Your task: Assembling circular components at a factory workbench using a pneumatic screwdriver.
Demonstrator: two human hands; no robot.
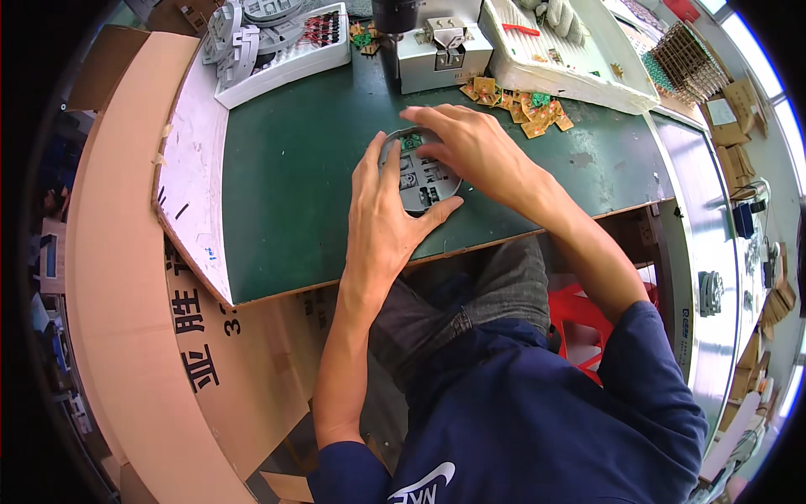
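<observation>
Above the frame's middle, the grey round housing (410, 190) looks light, stiff and perhaps slick; best held by its rim, sparing the fragile-looking green board (410, 143). The left hand (382, 202) cups its side; the right hand (476, 144) bends over it, any pinch unclear
</observation>
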